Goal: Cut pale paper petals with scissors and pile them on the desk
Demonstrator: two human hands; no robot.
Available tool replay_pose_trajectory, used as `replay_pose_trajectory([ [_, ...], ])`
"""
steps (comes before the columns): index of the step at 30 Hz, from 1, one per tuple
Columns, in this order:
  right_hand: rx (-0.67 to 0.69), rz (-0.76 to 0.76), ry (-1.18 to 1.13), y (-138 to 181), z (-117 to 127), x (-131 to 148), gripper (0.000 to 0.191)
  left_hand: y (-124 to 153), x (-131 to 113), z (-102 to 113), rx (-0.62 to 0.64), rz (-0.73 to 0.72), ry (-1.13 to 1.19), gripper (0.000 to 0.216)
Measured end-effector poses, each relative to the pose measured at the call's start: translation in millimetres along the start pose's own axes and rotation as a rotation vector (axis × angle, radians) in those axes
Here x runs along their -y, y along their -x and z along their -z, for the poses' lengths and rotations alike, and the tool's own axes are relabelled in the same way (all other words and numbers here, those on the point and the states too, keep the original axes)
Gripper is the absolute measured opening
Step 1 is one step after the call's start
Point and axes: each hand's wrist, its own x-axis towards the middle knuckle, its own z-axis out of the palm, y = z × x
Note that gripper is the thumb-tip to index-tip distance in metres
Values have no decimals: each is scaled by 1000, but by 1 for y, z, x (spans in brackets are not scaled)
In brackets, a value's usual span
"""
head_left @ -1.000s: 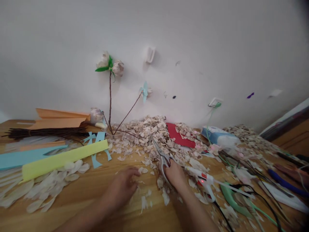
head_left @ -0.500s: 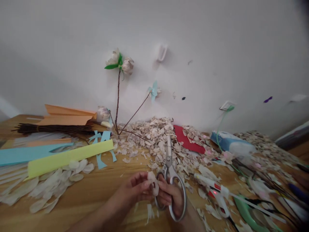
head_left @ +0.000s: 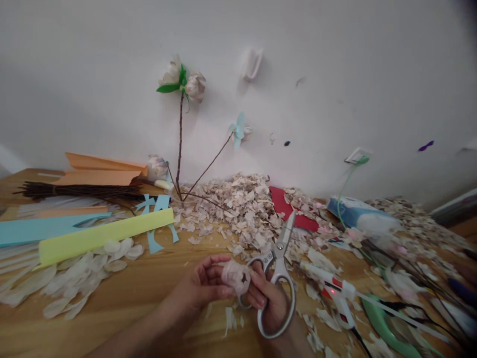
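Between my hands is a small pale flower head (head_left: 237, 278) of translucent petals, with a dark brown spot at its end facing right. My left hand (head_left: 204, 282) has its fingers and thumb closed around it from the left. Silver scissors (head_left: 279, 263) hang on my right hand (head_left: 270, 296), whose fingers pass through the handle loops; their blades point up and away, nearly closed. The fingertips of that hand also rest against the right side of the flower head. Thin white scraps (head_left: 231, 320) lie on the wooden table just below my hands.
A heap of dry petals (head_left: 242, 199) spreads along the wall. To the right lie a glue gun (head_left: 337, 291) with a red light, green tape (head_left: 382, 323) and a blue-white pack (head_left: 357, 214). To the left are yellow paper (head_left: 108, 236), larger petals (head_left: 89, 273) and twigs (head_left: 78, 190). A flower branch (head_left: 180, 144) stands behind.
The flower head has turned so its dark-spotted end shows more plainly. The scissors have swung, their tips now leaning further right. The view has tilted slightly.
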Motion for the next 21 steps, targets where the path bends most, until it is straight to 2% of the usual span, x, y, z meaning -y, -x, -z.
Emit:
replay_pose_trajectory([
  [10,-115,72,69,-3,-6,-2,45,3,-4,-3,41,41,-28,57],
  [16,-109,-7,188,0,-4,-8,45,6,-15,-6,77,132,-149,42],
  [18,-116,-26,236,1,-5,-9,43,7,-18,-8,81,134,-251,45],
  [21,-152,-23,326,3,-8,-10,45,10,-18,-12,43,122,-434,63],
])
